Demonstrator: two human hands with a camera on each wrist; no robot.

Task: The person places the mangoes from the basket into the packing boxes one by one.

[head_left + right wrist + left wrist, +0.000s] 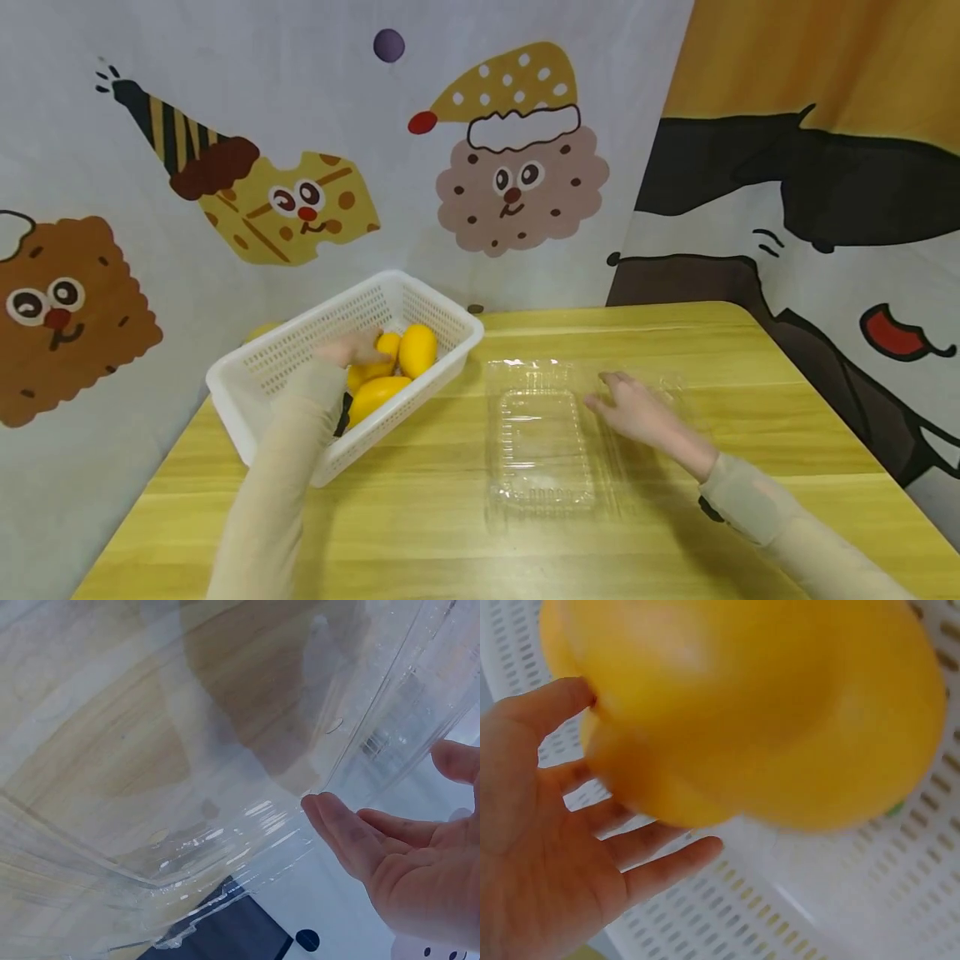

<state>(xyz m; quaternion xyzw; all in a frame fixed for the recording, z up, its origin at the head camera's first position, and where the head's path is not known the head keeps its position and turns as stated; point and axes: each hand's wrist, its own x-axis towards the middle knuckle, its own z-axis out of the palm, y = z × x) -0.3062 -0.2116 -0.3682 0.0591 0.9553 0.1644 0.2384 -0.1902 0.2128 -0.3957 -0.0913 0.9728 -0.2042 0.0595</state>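
My left hand reaches into a white perforated plastic basket that holds several smooth yellow mangoes. Up close in the left wrist view, its thumb lies against a mango, while the other fingers stretch out beneath, partly hidden by the fruit. A clear plastic clamshell box lies on the table with its lid spread to the right. Over that lid is my right hand, fingers extended. The right wrist view has its fingertips at the edge of the clear plastic; contact is hard to tell.
A wooden table carries the basket at its left and the clamshell box near its middle. Behind the table hangs a cloth printed with cartoon figures. The basket's far end is close to that cloth.
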